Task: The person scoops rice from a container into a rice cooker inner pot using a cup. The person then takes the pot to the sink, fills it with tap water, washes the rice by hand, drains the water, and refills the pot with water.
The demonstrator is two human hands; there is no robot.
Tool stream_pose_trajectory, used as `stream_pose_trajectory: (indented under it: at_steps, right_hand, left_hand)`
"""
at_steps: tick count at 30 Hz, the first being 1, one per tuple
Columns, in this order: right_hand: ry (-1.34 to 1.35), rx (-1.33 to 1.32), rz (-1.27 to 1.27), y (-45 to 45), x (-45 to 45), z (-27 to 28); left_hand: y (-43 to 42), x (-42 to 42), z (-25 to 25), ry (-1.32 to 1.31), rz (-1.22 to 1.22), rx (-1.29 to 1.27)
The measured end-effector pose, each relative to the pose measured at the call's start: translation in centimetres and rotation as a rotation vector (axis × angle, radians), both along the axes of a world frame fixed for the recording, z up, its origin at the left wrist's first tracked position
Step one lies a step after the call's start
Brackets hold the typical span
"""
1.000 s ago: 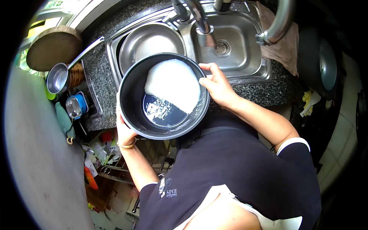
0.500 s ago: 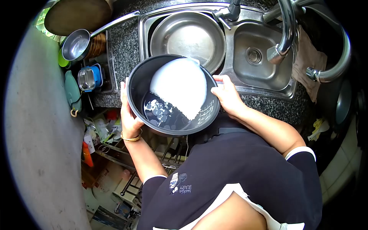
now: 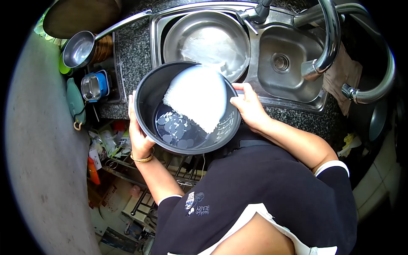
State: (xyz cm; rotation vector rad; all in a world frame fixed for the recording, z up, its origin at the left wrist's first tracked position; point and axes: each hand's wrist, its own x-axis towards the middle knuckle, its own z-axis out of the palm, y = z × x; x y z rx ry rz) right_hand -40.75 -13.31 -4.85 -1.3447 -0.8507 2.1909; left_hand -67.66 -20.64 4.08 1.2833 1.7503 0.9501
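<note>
A dark rice cooker pot (image 3: 146,89) with measuring marks inside is tilted away from me, held between both hands. My left hand (image 3: 140,135) is closed on its left side and my right hand (image 3: 251,108) grips the right rim. White rice (image 3: 204,121) and bright, milky water (image 3: 197,87) gather toward the far side, while some grains stick to the bared bottom. Beyond the far rim, a round steel basin (image 3: 172,40) sits in the left sink bowl, with cloudy water (image 3: 204,49) in it.
A second sink bowl (image 3: 293,80) with a drain lies to the right, under a curved faucet (image 3: 331,38). A brown cloth (image 3: 342,85) hangs over the sink's right edge. At left are a small saucepan (image 3: 80,49) and a blue-edged container (image 3: 94,86).
Cloudy water now spreads in the steel basin, whose bottom looked bare before. The pot has shifted slightly left with both hands still on it, and the milky water in it covers less.
</note>
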Motion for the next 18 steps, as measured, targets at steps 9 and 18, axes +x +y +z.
stream_pose_trajectory:
  at_steps: [9, 18]
  right_hand:
    - [0.021, -0.036, -0.005, 0.0, -0.2, -0.1]
    - [0.011, -0.039, -0.010, -0.3, -0.2, -0.4]
  left_hand:
    - [0.5, 0.1, 0.7, -0.015, 0.000, -0.017]
    - [1.0, 0.2, 1.2, 0.173, -0.045, -0.013]
